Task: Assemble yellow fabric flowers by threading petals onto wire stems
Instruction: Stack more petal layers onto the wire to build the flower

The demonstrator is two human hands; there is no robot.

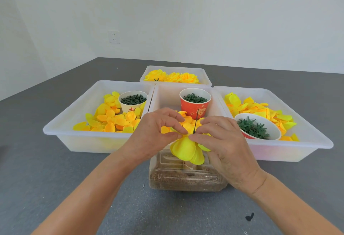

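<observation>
**Both hands pinch a yellow flower on its wire stem**

Head view: the left hand (155, 132) and right hand (221, 141) meet fingertip to fingertip, each pinching the yellow petals (186, 150) where the thin dark wire stem (195, 123) passes through them. The stem rises straight up from the pinch; its lower end is hidden behind fingers and fabric. Loose petals hang below the pinch, covering part of a clear container (186, 178) of brownish filling that sits directly under the hands.

Behind the pinch stands a red paper cup (194, 107) of dark green rings in the middle tray (167, 95), whose floor is mostly blocked by the hands. Left of the grip, a tray (74, 123) holds petals and a cream cup (133, 102) of dark green pieces too small to identify. Right of it, another tray (307, 132) holds petals and a white bowl (257, 126) of green leafy pieces. Farthest back, a tray (176, 75) holds finished flowers.
</observation>
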